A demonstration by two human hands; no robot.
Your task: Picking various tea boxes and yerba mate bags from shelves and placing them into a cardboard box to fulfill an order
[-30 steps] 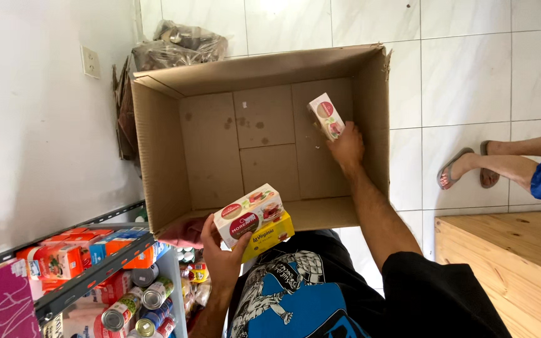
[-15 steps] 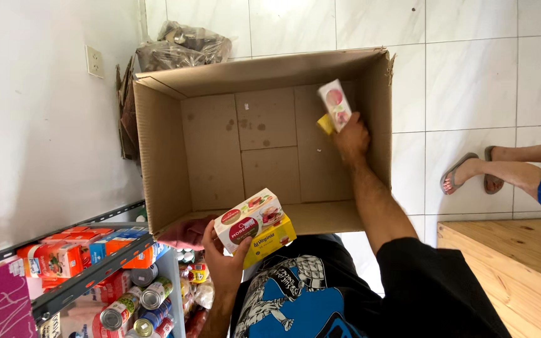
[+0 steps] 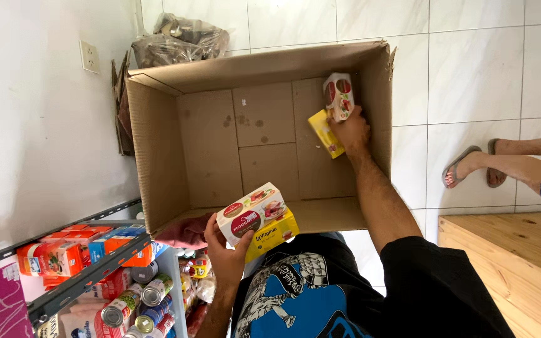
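A large open cardboard box (image 3: 220, 144) filled the middle of the frame, lying on a pale tiled floor (image 3: 483, 75), its inside mostly bare. The right hand (image 3: 350, 130) reached deep into the box's upper right corner, fingers wrapped around a small white and red carton (image 3: 338, 95) held upright against the far wall of the box. Just below and to the left of that hand, a small yellow packet (image 3: 324, 133) sat tilted against the same wall, touching the fingers; whether the hand gripped it too I could not tell.

Near the lower centre of the frame, the left hand (image 3: 225, 249) was clasped around a stack of two packs at the box's near edge: a white pack with red ovals (image 3: 252, 213) on top and a yellow pack (image 3: 272, 235) beneath it, both tilted.

In the lower left corner stood a metal shelf (image 3: 89, 278) with orange and red packages (image 3: 70, 250) and several tins (image 3: 139, 300). A crumpled plastic bag (image 3: 180, 37) lay behind the box at the upper left, by a white wall with a socket plate (image 3: 89, 56). At the right edge, another person's feet in sandals (image 3: 471, 164) rested on the tiles, above a wooden surface (image 3: 508, 263) in the lower right
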